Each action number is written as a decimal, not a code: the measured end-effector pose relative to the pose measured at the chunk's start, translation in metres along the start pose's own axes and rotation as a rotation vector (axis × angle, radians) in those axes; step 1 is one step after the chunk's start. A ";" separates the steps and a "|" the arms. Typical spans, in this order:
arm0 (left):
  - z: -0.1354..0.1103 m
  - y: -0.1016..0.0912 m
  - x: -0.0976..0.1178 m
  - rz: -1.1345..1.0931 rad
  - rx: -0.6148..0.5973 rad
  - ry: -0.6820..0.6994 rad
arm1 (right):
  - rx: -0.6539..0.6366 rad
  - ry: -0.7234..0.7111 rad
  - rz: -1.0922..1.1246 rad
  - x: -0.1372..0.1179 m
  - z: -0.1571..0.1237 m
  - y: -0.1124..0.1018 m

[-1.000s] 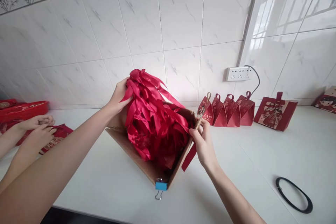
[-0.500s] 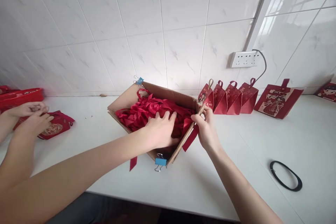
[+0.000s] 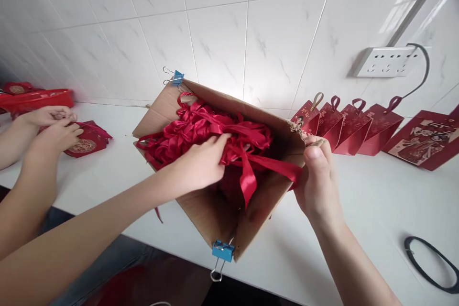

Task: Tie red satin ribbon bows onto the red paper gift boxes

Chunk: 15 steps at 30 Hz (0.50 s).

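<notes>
A cardboard box (image 3: 229, 94) stands tilted on the table, its corners held by blue binder clips (image 3: 223, 250). Inside it is a heap of red satin ribbons (image 3: 201, 126), some strands draped over the rim. My left hand (image 3: 206, 165) reaches into the box with its fingers curled into the ribbons; the fingertips are partly hidden. At the right corner, my right hand (image 3: 321, 177) grips the cardboard rim between thumb and fingers. One ribbon strand runs across to that side, beside this hand.
Several red gift boxes (image 3: 349, 126) with ribbon loops line the wall at right, below a white power strip (image 3: 389, 62). A black ring-shaped band (image 3: 428, 263) lies front right. At left, a co-worker's hands (image 3: 53, 129) are at a red packet (image 3: 86, 141), near a red tray (image 3: 39, 100).
The box has tipped towards me and looks nearer. My left hand has drawn the ribbons up and left, baring the box's near corner. My view has shifted.
</notes>
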<state>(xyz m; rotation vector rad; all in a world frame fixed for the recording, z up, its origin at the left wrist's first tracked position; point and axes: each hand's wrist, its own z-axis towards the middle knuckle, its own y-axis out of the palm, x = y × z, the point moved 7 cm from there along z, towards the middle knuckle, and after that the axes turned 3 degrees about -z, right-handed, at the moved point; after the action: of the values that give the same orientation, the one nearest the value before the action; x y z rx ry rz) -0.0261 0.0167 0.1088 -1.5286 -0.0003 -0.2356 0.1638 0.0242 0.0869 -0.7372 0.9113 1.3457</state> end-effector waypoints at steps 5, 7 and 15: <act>0.007 -0.045 -0.040 -0.323 0.141 -0.036 | 0.022 0.123 0.109 0.008 0.003 -0.002; 0.011 -0.057 -0.052 -0.447 0.183 -0.039 | 0.003 0.157 0.163 0.009 0.004 0.001; 0.023 -0.040 -0.041 -0.513 -0.022 0.101 | -0.020 0.219 0.241 0.011 0.009 0.003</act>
<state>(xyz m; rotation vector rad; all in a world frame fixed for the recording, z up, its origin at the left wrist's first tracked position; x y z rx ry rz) -0.0688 0.0442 0.1438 -1.5161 -0.3135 -0.7221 0.1622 0.0374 0.0813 -0.8209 1.1922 1.5059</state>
